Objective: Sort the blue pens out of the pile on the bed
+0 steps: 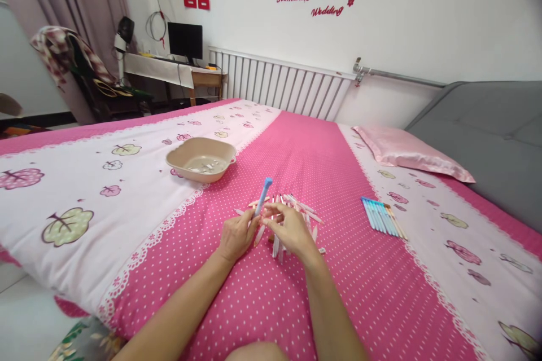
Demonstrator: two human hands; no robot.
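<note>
My left hand (239, 232) is closed round a light blue pen (262, 194), which points upward with its blue end on top. Close beside it, my right hand (292, 228) has its thumb and fingertips drawn together near the lower part of the pen. Whatever is between those fingertips is too small to make out. Beneath and around both hands lies a loose pile of pens (311, 211), mostly white and pink, on the bedspread. To the right, several blue pens (381, 219) lie side by side in a row, with a few orange-tan ones at the row's right end.
A beige plastic basin (180, 166) with small pale bits inside stands at the left on the pink dotted bedspread (169, 304). A pink pillow (409, 152) rests by the grey headboard (491, 130). Farther back are a desk (163, 70) with a monitor and a chair.
</note>
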